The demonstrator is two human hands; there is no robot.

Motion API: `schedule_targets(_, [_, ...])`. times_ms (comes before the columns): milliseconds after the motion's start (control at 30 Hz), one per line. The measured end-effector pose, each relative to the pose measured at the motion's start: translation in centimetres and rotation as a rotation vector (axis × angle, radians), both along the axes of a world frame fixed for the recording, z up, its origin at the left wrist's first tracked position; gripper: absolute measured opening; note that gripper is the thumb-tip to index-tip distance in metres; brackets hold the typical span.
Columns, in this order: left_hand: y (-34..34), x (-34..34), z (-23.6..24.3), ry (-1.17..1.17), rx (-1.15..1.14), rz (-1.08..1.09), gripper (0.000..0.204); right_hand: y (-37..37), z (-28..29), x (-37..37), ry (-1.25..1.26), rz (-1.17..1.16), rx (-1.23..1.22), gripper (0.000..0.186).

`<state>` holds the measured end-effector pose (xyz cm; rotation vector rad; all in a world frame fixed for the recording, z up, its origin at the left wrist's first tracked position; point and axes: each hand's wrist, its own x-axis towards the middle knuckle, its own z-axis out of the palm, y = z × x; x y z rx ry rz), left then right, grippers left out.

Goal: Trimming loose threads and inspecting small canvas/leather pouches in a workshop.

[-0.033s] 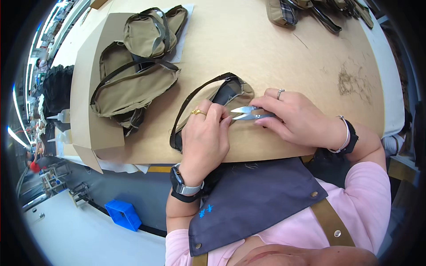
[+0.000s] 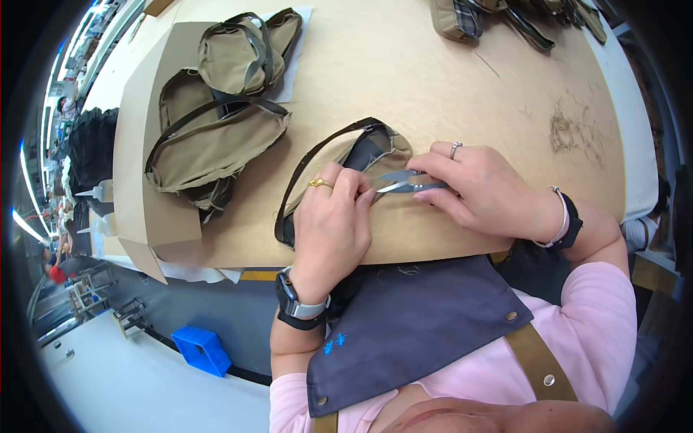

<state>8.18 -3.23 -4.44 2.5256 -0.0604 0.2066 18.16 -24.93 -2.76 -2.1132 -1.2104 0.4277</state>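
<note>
A small pair of silver metal thread snips (image 2: 404, 182) is held closed-fingered in the right hand (image 2: 480, 189), blades against the olive fabric pouch with black zipper (image 2: 354, 166). The pouch is pinned to the tan worktop (image 2: 433, 94) by the left hand (image 2: 332, 224), fingers pinching its edge.

Khaki pouch (image 2: 375, 155); silver snips (image 2: 404, 182)

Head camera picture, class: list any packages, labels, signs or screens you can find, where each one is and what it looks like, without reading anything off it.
Watch: on the left hand's wrist, by the near table edge; dark band, grey case, its screen barely shows.
Cardboard sheet: folded, tan, left on the table under the olive bags; flat card, not clearly a package.
No labels or signs show.
</note>
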Motion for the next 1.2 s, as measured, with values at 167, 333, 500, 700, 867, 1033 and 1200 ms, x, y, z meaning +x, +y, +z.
schedule_targets(167, [0.6,-0.2,0.1,0.019,-0.097,-0.024,0.006,0.0,0.6,-0.1,-0.056,-0.056,-0.109,0.031])
schedule_targets(333, [0.7,0.0,0.3,-0.009,-0.165,-0.012,0.012,0.0,-0.1,-0.6,-0.091,-0.043,-0.096,0.034])
schedule_targets(500, [0.4,-0.2,0.4,0.070,-0.191,0.000,0.011,0.1,0.1,-0.8,-0.135,-0.018,-0.148,0.033])
schedule_targets(700, [0.2,-0.2,-0.3,0.016,-0.069,0.005,0.005,0.4,-0.5,-1.0,-0.121,-0.041,-0.110,0.033])
schedule_targets(867, [-0.3,-0.2,-0.2,-0.002,-0.028,0.011,0.004,0.7,-0.6,-1.2,-0.149,-0.051,-0.066,0.032])
schedule_targets(1033, [-0.5,-0.2,-0.2,0.001,-0.013,0.021,0.004,0.9,-0.7,-1.4,-0.143,-0.057,-0.069,0.030])
schedule_targets(1200, [-0.5,-0.3,-0.3,0.013,-0.001,0.027,0.005,1.0,-0.5,-1.4,-0.151,-0.044,-0.084,0.029])
